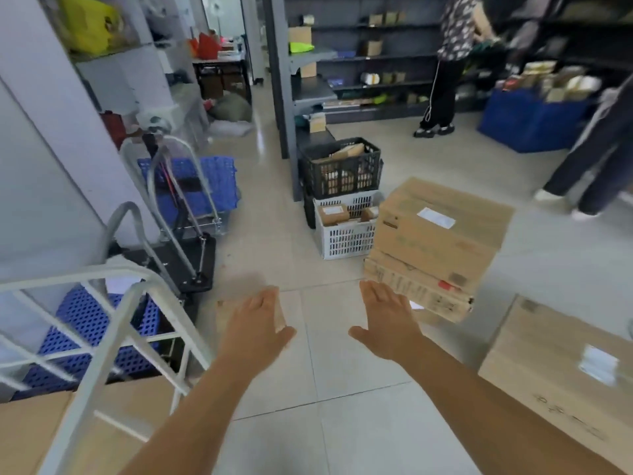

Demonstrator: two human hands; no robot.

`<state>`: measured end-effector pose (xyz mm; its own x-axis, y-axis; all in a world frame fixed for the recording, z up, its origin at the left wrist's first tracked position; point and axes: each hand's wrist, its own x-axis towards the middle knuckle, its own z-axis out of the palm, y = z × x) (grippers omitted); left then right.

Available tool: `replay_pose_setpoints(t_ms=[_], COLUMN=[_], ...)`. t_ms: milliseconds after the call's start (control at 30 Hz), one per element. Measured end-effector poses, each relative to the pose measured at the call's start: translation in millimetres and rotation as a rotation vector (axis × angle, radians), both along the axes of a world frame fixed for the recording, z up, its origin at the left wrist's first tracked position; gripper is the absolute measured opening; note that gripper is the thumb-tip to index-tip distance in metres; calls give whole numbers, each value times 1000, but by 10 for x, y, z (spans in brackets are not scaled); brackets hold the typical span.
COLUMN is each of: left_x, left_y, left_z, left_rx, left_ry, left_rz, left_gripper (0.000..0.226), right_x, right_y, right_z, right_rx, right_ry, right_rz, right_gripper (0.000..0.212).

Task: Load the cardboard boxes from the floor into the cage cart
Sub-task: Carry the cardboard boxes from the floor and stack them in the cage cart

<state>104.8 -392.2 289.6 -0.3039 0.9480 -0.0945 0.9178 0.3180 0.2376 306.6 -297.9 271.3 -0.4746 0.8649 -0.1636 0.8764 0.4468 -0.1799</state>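
Both my arms reach forward over the tiled floor, and neither hand holds anything. My left hand (258,322) has straight fingers and hovers over a small cardboard piece (224,311) on the floor. My right hand (385,320) is flat, its fingertips close to a long flat cardboard box (431,298). On that flat box sits a larger cardboard box (442,231) with a white label. Another labelled box (561,375) lies at the right. The white cage cart (113,323) stands at the lower left with a cardboard box (30,437) inside it.
A black crate (342,168) sits on a white crate (342,231), both holding small parcels, beside dark shelving (363,56). Folding trolleys and blue crates (191,186) stand at the left wall. One person stands at the shelves (448,63); another's legs (596,159) are at the right.
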Motion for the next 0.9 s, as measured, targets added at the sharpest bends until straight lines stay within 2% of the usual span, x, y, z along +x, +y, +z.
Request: replay_pose_setpoints(t_ms=[400, 900], left_x=[1792, 3083], left_y=[785, 2306], left_z=[-203, -612], left_rx=[-70, -163], left_ry=[-54, -14], left_rz=[-359, -842], left_gripper=[77, 74], right_x=[2042, 3419], right_y=[18, 510], right_z=[-213, -562], right_rx=[-26, -101], right_ry=[22, -73], right_rz=[-375, -888], right_gripper=[88, 91])
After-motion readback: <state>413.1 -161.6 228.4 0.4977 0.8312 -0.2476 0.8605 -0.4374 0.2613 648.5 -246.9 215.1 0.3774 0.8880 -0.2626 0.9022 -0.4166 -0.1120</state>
